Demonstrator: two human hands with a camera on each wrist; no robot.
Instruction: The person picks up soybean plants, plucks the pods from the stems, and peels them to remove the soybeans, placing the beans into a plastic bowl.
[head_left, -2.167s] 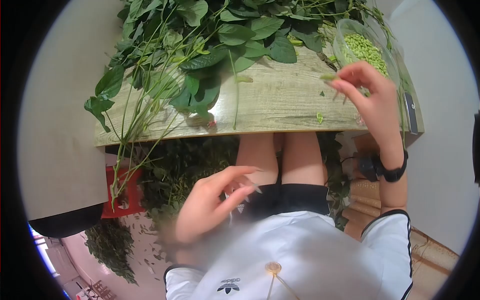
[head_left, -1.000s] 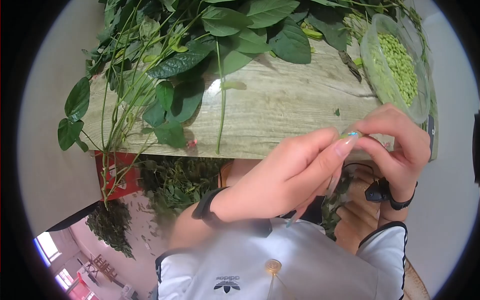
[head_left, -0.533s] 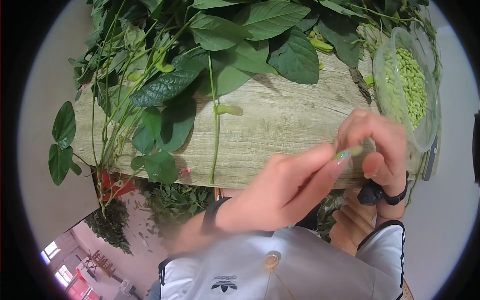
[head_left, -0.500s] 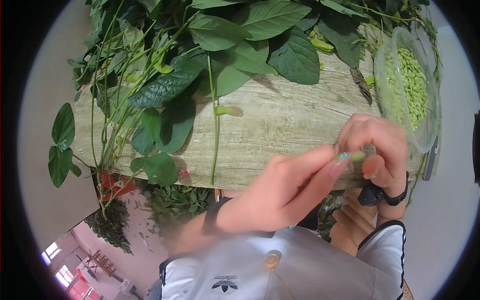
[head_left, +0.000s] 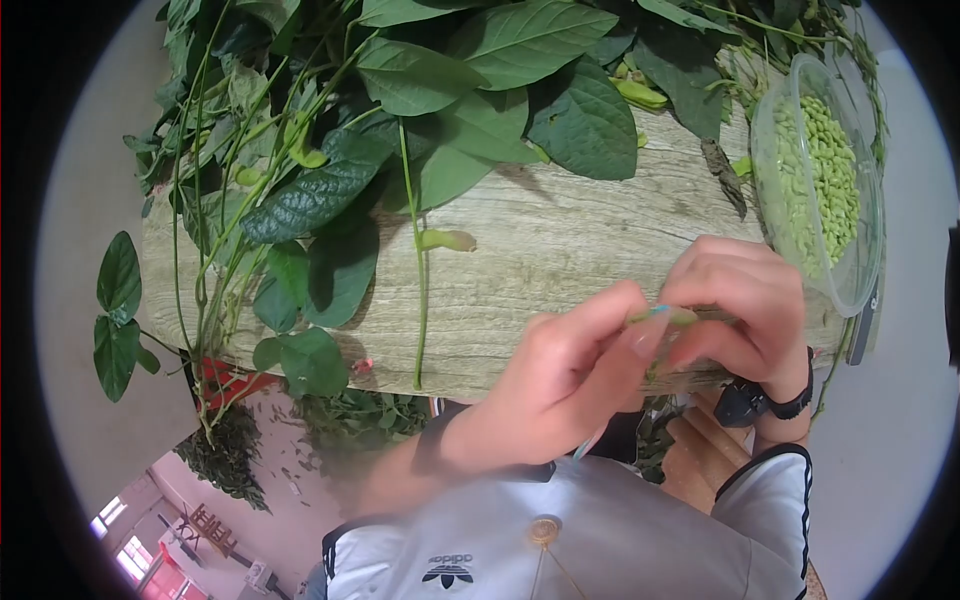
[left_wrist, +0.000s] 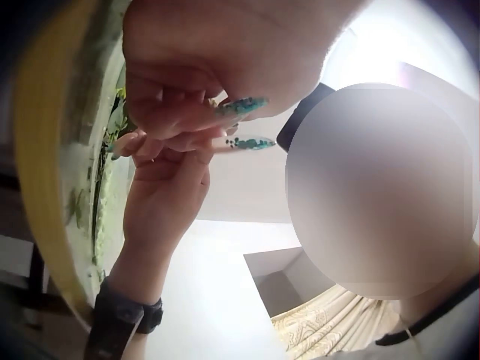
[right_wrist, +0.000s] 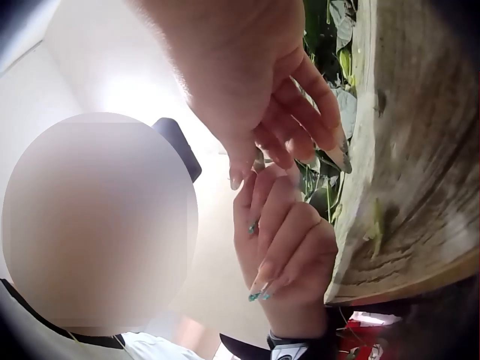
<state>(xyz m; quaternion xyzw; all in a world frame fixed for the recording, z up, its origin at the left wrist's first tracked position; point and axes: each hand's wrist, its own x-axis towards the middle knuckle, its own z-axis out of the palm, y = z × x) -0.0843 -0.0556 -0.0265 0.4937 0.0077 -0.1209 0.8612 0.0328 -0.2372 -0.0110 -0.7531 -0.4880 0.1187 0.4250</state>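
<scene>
Between both hands, over the table's front edge, is a small green soybean pod (head_left: 682, 317), partly covered by fingers. My left hand (head_left: 565, 365) pinches its left end between thumb and index finger, with long, blue-green decorated nails. My right hand (head_left: 745, 305) holds the other end with curled fingers; in the right wrist view a bit of the pod (right_wrist: 259, 160) shows between the fingertips. A clear plastic tub (head_left: 858, 292) beyond the right hand holds shelled green soybeans (head_left: 830, 170). A thin stem (head_left: 420, 310) with one pod (head_left: 448, 240) lies left of the hands.
Leafy soybean plants (head_left: 450, 80) pile across the back and left of the wooden table (head_left: 560, 240), some stems overhanging its front left corner. A dry brown leaf (head_left: 723, 177) lies near the tub. Below are a red stool (head_left: 230, 380) and more cut plants on the floor.
The right hand brought a pod from near the tub to the left hand, which rose from the lap to meet it. Over the last half second the right fingers closed in on the pod.
</scene>
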